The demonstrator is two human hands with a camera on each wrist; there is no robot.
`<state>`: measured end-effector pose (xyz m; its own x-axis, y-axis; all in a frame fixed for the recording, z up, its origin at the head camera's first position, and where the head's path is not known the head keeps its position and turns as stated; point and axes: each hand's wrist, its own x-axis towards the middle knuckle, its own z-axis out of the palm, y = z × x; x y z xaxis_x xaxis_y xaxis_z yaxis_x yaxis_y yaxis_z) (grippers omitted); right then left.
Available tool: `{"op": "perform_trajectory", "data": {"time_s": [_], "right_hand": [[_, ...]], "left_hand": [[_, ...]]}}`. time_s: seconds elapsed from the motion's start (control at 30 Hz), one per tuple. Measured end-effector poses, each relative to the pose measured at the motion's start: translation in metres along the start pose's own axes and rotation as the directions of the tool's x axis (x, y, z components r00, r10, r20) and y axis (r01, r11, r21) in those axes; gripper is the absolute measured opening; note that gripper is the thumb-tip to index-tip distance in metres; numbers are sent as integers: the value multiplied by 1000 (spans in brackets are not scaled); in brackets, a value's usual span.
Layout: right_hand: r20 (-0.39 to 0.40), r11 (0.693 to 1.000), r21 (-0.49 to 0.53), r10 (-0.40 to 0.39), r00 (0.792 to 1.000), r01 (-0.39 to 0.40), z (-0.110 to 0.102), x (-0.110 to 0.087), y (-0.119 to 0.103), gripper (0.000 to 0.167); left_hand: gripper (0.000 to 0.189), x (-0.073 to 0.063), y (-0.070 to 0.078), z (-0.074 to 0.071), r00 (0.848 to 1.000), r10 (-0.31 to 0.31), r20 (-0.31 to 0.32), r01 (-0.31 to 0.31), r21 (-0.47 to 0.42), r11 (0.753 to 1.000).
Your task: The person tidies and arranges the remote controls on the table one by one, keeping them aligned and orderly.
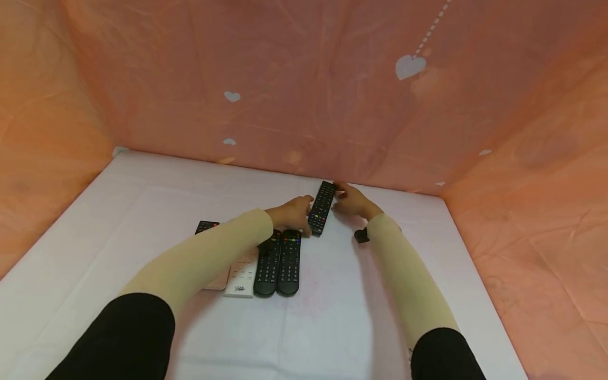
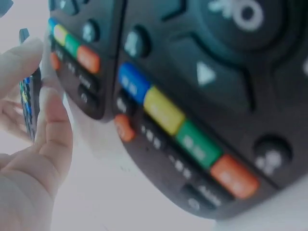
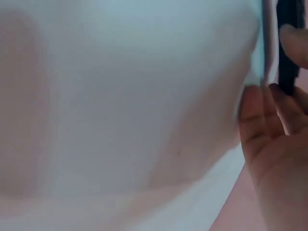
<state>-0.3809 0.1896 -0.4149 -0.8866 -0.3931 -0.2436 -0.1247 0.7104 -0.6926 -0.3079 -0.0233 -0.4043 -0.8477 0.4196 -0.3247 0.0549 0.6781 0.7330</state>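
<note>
A slim black remote control [image 1: 322, 207] with rows of buttons lies slanted near the table's back edge, between the two hands. My left hand [image 1: 293, 214] is at its left side, fingertips along the edge and thumb near the lower end. At its upper right is my right hand [image 1: 353, 202], fingertips right at that edge. In the left wrist view, the same remote shows between the left hand's [image 2: 29, 163] thumb and finger. The right wrist view has the right hand's [image 3: 281, 159] thumb overlapping a dark, narrow edge.
Two rounded black remotes [image 1: 288, 269] lie side by side next to a white remote [image 1: 241, 274]. Further left, the left sleeve partly covers a pinkish flat piece [image 1: 218, 281] and a black button panel [image 1: 207, 226]. Orange curtains [image 1: 309, 95] with hearts enclose the white table [image 1: 332, 327].
</note>
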Motion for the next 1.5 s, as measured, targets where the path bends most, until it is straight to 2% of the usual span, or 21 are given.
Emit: {"op": "perform_trajectory", "data": {"time_s": [0.2, 0.27, 0.33, 0.4, 0.43, 0.53, 0.63, 0.77, 0.93, 1.0, 1.33, 1.5], "right_hand": [[5, 979, 203, 9, 1000, -10, -8, -3, 7, 61], [-7, 970, 245, 5, 1000, -3, -9, -5, 8, 57], [-29, 952, 305, 2, 1000, 7, -10, -6, 10, 53], [-55, 915, 403, -8, 998, 29, -10, -8, 10, 49], [-60, 881, 470, -31, 998, 55, -10, -7, 12, 47], [-69, 798, 600, -18, 997, 56, -11, -9, 8, 46], [-76, 763, 645, -2, 997, 51, -10, -7, 5, 47], [-101, 761, 648, 42, 994, 34, -7, -6, 2, 48], [-147, 796, 605, 101, 984, 9, -6, -6, -1, 49], [-157, 801, 599, 113, 981, 4, -6, -6, -1, 48], [-96, 799, 601, 42, 995, 25, -5, -12, 0, 60], [-74, 822, 569, 35, 997, 14, -6, -19, 5, 61]], "left_hand": [[92, 2, -8, -8, 999, 46, 20, -48, 109, 993], [87, 3, -11, -9, 998, 62, 29, -65, 112, 992], [85, 3, -12, -9, 997, 68, 35, -70, 69, 995], [84, 1, -12, -10, 997, 69, 37, -70, 25, 997], [85, 0, -11, -10, 997, 67, 38, -67, -7, 998], [86, -1, -10, -11, 997, 67, 37, -65, -43, 997], [85, -2, -9, -11, 997, 75, 35, -74, -29, 997], [85, -3, -9, -11, 996, 80, 36, -79, -23, 997], [89, -2, -12, -11, 995, 86, 44, -82, -79, 994], [91, -2, -12, -10, 995, 86, 44, -82, -98, 992], [91, -5, -9, -11, 997, 71, 25, -70, -30, 997], [88, -3, -11, -13, 996, 82, 17, -82, 0, 997]]}}
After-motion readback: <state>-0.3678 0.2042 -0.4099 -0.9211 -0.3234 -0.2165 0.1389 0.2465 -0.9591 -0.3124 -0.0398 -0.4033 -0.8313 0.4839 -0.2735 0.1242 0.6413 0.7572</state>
